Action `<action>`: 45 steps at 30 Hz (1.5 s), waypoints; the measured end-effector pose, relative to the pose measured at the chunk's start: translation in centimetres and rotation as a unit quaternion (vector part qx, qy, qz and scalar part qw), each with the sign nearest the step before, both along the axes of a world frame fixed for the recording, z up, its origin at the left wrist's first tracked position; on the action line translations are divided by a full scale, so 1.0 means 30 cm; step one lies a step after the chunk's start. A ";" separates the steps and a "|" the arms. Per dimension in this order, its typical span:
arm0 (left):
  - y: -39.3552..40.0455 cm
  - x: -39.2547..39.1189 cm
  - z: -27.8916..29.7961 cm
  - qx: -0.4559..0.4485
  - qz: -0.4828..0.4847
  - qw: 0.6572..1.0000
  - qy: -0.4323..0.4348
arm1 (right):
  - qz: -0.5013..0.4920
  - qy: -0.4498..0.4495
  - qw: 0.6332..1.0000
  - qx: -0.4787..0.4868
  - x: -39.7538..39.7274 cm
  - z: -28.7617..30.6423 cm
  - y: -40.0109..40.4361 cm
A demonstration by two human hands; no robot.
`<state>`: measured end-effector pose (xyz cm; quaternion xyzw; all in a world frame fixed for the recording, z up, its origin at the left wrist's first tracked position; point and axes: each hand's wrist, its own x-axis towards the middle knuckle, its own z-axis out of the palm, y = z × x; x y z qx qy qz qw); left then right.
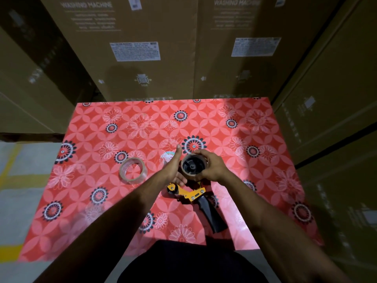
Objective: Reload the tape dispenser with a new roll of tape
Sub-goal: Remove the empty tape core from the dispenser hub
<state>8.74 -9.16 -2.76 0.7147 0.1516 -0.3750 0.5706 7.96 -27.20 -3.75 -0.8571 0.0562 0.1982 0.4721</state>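
Note:
A yellow and black tape dispenser lies on the red flowered table, its black handle pointing toward me. A brown cardboard core sits around the dispenser's black spool hub. My right hand wraps around that core from the right. My left hand touches the dispenser on its left side, thumb pointing up and away. A roll of clear tape lies flat on the table, apart from both hands, to the left.
Large cardboard boxes marked "washing machine" stand right behind the table and along the right side. A small white scrap lies just beyond my left hand. Grey floor with yellow lines shows to the left.

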 end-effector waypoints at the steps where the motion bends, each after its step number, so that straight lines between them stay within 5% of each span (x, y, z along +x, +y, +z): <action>1: -0.002 -0.001 0.001 0.002 -0.001 1.000 -0.002 | 0.009 0.004 1.000 0.002 -0.003 0.002 0.005; 6: -0.017 -0.007 0.012 0.023 -0.019 1.000 0.004 | 0.007 0.013 0.998 -0.068 -0.007 0.004 0.022; 13: -0.018 -0.013 0.022 0.015 -0.006 1.000 -0.004 | 0.015 0.016 1.000 0.006 -0.010 -0.003 -0.023; 19: -0.020 -0.003 0.008 0.008 -0.004 1.000 -0.005 | 0.003 -0.043 0.996 -0.077 -0.047 -0.019 0.018; 37: -0.023 -0.011 0.057 0.040 -0.053 0.998 -0.006 | 0.016 -0.070 0.997 -0.013 -0.035 -0.026 -0.018; 45: -0.034 -0.018 0.021 0.088 -0.060 0.994 -0.038 | 0.051 -0.072 0.989 -0.118 -0.013 0.003 0.030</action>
